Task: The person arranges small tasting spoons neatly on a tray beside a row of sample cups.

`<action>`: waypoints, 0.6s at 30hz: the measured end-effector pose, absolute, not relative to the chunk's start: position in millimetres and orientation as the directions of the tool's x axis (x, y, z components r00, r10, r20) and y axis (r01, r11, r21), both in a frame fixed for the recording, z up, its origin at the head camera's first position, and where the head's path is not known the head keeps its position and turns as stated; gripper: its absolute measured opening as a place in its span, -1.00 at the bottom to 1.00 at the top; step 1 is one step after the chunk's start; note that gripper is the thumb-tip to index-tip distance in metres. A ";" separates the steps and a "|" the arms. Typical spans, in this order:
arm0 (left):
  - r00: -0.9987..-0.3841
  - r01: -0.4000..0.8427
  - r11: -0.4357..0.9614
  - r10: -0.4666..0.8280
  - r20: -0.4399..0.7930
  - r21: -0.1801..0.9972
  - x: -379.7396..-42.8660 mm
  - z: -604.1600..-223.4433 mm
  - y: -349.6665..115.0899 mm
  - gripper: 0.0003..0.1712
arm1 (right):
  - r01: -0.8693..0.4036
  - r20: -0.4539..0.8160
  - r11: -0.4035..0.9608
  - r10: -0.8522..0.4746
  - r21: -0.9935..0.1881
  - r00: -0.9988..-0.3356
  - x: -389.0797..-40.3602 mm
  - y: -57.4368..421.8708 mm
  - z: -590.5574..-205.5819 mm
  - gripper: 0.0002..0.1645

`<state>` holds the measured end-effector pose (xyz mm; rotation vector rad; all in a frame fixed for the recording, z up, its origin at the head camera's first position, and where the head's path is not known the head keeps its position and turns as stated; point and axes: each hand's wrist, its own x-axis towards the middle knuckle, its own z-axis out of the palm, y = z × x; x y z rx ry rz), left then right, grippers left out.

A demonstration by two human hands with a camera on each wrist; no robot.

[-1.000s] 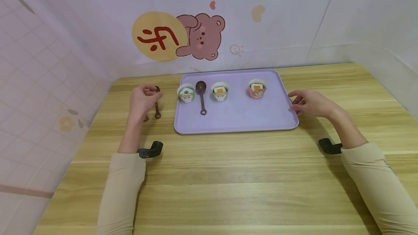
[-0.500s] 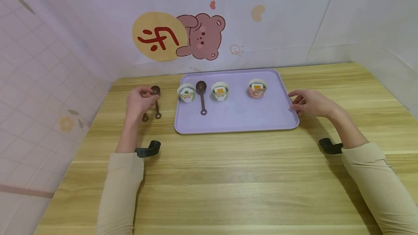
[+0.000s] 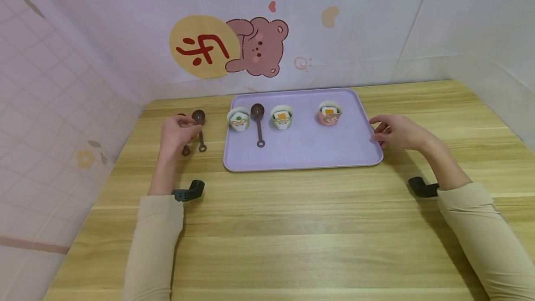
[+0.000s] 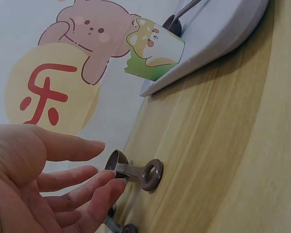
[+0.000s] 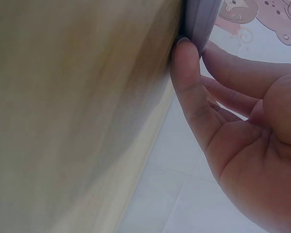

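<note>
My left hand point(image 3: 177, 133) hovers over two brown measuring spoons on the table, its fingers loosely bent and holding nothing. One spoon point(image 3: 199, 116) shows its round bowl beside the fingertips; the other spoon point(image 3: 185, 151) is mostly hidden under the hand. In the left wrist view, the fingertips overlap the nearer spoon's handle. At the far side, my right hand point(image 3: 397, 132) pinches the right rim of a lilac tray point(image 3: 301, 152), with fingertips on both sides of the edge in the right wrist view.
The tray bears a third brown measuring spoon point(image 3: 258, 127) between two green-printed paper cups, the left cup point(image 3: 239, 122) and the middle cup point(image 3: 282, 120). A pink paper cup point(image 3: 329, 116) stands farther right. Each cup holds a small white piece. A printed backdrop point(image 3: 355, 36) rises behind the table.
My left hand has drawn back slightly left and toward me from the spoon, uncovering its bowl. My right hand and the tray have stayed nearly still.
</note>
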<state>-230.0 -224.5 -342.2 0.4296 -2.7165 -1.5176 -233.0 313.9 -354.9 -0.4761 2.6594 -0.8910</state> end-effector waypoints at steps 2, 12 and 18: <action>-0.960 -0.250 0.497 -0.239 -0.145 0.831 -230.8 -343.7 -225.4 -0.51 | -0.215 -0.171 0.755 -0.398 -0.620 -0.901 -233.2 314.0 -355.0 -0.45; -0.957 -0.272 0.534 -0.240 -0.165 0.800 -234.4 -350.5 -228.0 -0.52 | -0.216 -0.172 0.755 -0.398 -0.619 -0.901 -233.0 313.5 -354.3 -0.45; -0.955 -0.282 0.556 -0.238 -0.176 0.782 -236.0 -352.9 -228.4 -0.53 | -0.211 -0.173 0.753 -0.396 -0.623 -0.902 -233.6 313.7 -355.5 -0.45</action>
